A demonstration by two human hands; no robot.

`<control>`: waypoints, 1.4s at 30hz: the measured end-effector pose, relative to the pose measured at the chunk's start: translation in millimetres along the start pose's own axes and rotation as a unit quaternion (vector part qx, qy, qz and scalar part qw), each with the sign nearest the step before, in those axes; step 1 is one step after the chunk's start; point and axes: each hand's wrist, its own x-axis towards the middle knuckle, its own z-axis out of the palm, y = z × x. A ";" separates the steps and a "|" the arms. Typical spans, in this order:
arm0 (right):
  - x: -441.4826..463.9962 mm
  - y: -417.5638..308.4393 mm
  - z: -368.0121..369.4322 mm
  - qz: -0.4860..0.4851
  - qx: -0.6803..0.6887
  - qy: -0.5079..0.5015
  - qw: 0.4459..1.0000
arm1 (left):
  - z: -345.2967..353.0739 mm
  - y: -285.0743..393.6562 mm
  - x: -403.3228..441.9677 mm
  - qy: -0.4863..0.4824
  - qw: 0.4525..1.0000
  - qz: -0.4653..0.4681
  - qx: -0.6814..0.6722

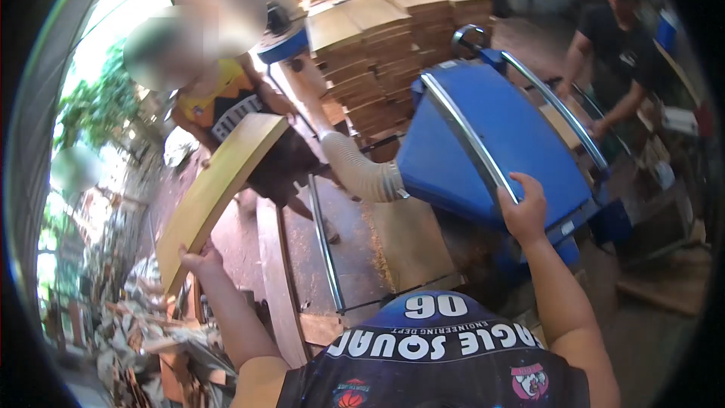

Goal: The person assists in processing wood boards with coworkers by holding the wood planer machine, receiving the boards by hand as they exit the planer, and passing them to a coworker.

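Note:
My left hand point(200, 258) is closed around the lower end of a thick, slightly curved wooden board point(226, 181). The board slants up toward a person in a yellow and black jersey point(234, 94), and whether that person also holds it I cannot tell. On the other side, my right hand point(524, 208) grips the near end of a chrome rail point(462, 128). This rail runs over the blue machine housing point(521, 155), and a second chrome rail point(555, 106) lies beyond it.
A ribbed hose point(361, 172) joins the machine's left side. Tall stacks of wooden boards point(377, 53) stand behind. Scrap wood point(174, 340) is heaped at lower left, beside a long plank point(276, 279). At right stands a person in a dark shirt point(615, 49).

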 end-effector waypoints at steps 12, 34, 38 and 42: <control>-0.1 -4.4 -6.1 -0.001 0.001 0.029 1.000 | -6.5 -117.6 -0.8 -0.354 0.729 -0.234 0.537; -1.1 -10.1 -10.6 -0.008 0.002 0.000 1.000 | -257.3 -210.5 -197.0 -0.236 0.422 -0.047 0.874; -2.2 -6.2 -8.3 -0.019 -0.005 -0.007 1.000 | -251.5 -210.5 -202.9 -0.211 0.403 -0.040 0.890; -3.9 -11.9 -7.0 0.004 0.019 0.010 1.000 | -285.4 -220.5 -175.9 -0.250 0.386 -0.036 0.887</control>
